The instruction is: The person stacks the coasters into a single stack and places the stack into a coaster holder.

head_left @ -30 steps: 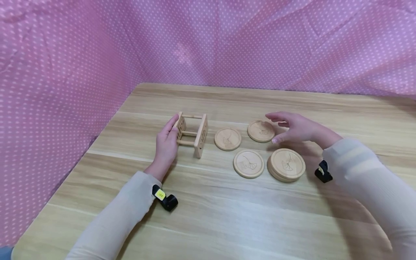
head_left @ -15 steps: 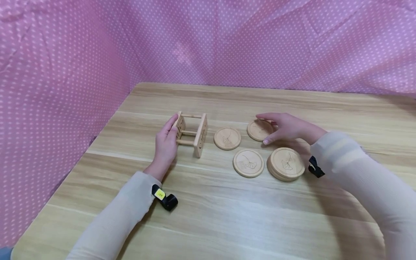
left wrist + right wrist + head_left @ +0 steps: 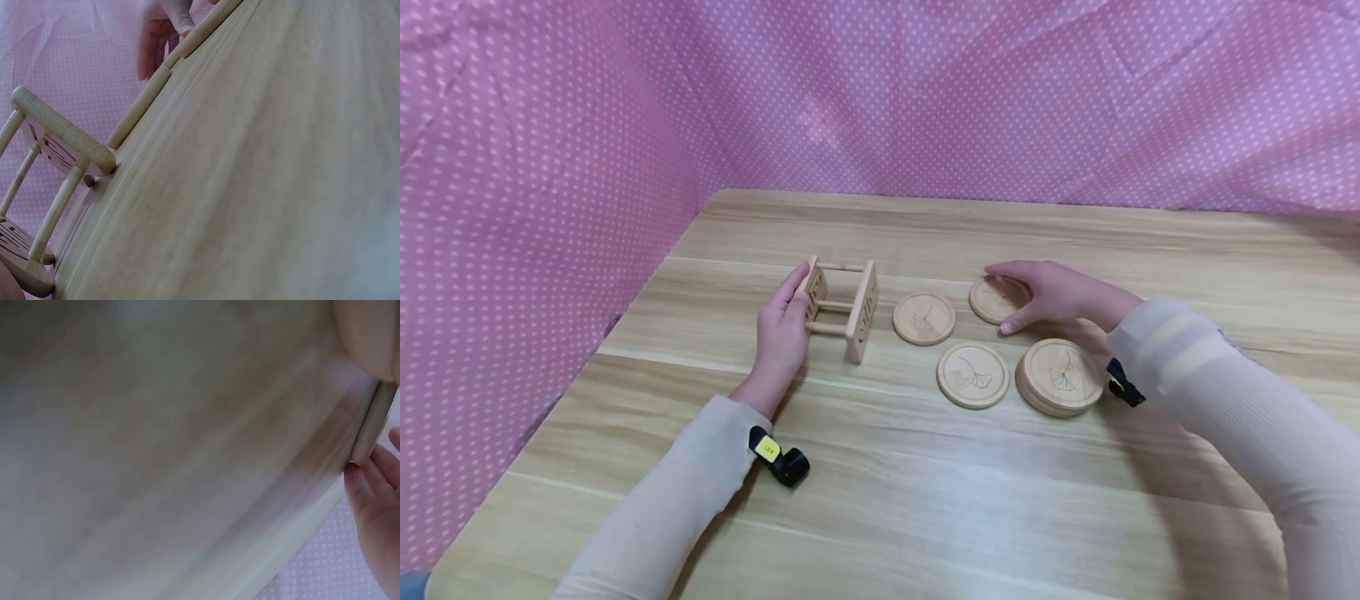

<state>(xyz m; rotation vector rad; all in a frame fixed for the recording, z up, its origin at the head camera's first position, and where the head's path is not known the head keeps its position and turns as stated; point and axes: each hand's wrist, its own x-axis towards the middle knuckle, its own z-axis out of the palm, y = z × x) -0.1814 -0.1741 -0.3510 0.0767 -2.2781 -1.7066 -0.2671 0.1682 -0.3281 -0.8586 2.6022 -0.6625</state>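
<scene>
My left hand (image 3: 781, 333) grips the near-left side panel of a small wooden coaster rack (image 3: 863, 310), two slotted panels joined by thin dowels. In the left wrist view the rack (image 3: 69, 134) stands on the tabletop, with nothing between its panels. Over to the right, my right hand (image 3: 1054, 292) spans a round wooden coaster (image 3: 997, 298), thumb at its near edge and fingers at its far edge. The right wrist view shows the fingers (image 3: 369, 484) right at the edge of that coaster (image 3: 373, 425), which lies low on the wood.
Two single coasters with engraved leaf designs lie flat, one by the rack (image 3: 923, 319) and another nearer the front (image 3: 973, 377). A short stack of coasters (image 3: 1060, 377) sits below my right hand. Pink dotted cloth (image 3: 880, 100) hangs behind the wooden table (image 3: 880, 517).
My right hand has moved left onto the far coaster, its thumb and fingers now at the edges. The left hand and the rack have stayed put.
</scene>
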